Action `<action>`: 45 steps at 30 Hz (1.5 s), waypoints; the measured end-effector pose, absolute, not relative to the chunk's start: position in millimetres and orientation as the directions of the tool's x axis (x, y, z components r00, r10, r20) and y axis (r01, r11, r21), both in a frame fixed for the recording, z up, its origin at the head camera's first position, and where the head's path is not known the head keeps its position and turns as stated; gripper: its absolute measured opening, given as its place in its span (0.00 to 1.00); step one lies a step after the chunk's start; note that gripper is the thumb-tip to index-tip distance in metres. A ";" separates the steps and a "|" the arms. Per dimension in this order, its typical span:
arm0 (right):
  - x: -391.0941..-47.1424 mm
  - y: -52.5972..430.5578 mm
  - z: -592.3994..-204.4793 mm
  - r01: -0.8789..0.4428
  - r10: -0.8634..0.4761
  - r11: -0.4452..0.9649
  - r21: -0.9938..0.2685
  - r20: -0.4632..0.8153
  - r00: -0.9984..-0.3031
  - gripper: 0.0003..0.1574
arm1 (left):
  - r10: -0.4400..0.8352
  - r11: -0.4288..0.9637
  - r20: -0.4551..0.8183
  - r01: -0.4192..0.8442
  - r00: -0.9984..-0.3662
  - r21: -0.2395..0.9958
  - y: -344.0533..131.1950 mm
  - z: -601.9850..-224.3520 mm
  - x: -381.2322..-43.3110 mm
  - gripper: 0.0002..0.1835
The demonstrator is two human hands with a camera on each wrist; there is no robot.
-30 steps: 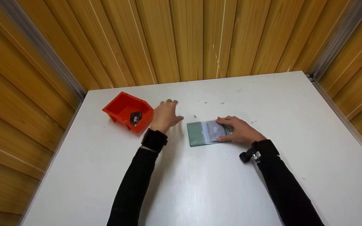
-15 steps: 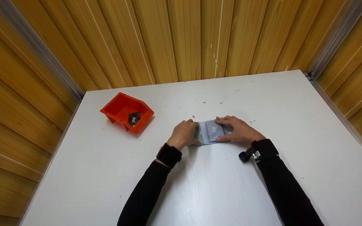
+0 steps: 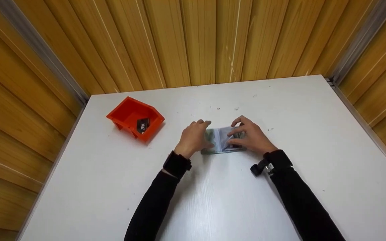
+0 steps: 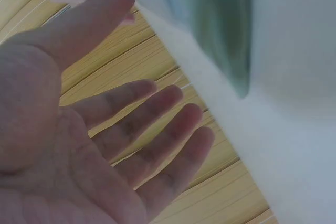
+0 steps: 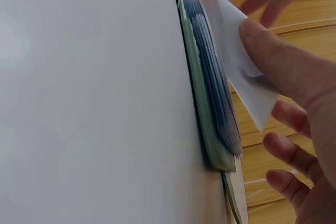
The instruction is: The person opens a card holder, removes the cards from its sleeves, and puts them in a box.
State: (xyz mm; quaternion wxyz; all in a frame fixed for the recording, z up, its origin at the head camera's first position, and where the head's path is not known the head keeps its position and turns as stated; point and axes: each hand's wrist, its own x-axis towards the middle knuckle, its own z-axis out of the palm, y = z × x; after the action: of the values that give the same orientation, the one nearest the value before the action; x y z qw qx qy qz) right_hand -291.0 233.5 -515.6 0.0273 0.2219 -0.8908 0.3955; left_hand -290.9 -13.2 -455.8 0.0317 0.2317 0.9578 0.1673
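Note:
A green card holder (image 3: 209, 135) with clear plastic sleeves lies opened flat on the white table, between both hands in the head view. The right hand (image 3: 252, 136) pinches one translucent sleeve page (image 5: 236, 61) between thumb and fingers, lifting it off the stack. In the right wrist view, the other sleeves (image 5: 210, 72) lie in layers over the green cover. At the holder's left end is the left hand (image 3: 193, 138), its fingers spread and the thumb over the left side. The left wrist view shows that palm (image 4: 68, 145) with nothing in it.
A red plastic bin (image 3: 126, 113) stands at the table's back left, holding a black card (image 3: 142, 126) with white lettering. Small dark specks lie on the white table (image 3: 213, 201). Yellow wood-look panels (image 3: 199, 43) rise behind and at both sides.
The left hand has come from beside the red bin to the holder's left end. The right hand, earlier resting on the sleeves, now raises one page.

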 end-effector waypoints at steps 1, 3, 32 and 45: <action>-290.4 231.2 -514.9 -0.416 -0.360 0.575 -0.704 0.239 -0.902 0.17 | 0.450 0.832 0.034 0.433 -0.892 0.348 -14.0 -451.6 -290.9 0.45; -289.7 226.4 -513.2 -0.413 -0.340 0.534 -0.738 0.259 -0.904 0.22 | 0.443 0.822 0.059 0.432 -0.895 0.372 -15.5 -443.7 -290.2 0.44; -295.6 255.5 -514.0 -0.327 -0.411 0.692 -0.643 0.021 -0.911 0.45 | 0.548 0.833 -0.088 0.532 -0.832 0.154 -11.7 -484.4 -290.1 0.33; -297.8 262.7 -516.5 -0.322 -0.421 0.687 -0.652 0.004 -0.907 0.45 | 0.474 0.832 -0.017 0.441 -0.881 0.338 3.4 -487.7 -289.5 0.25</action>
State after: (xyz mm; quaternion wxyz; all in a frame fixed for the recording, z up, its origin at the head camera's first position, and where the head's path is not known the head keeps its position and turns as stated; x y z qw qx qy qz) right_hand -297.8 262.7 -516.5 -0.0731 0.2028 -0.9154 0.3398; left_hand -289.5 3.4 -487.7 0.0502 0.2392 0.9556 0.1644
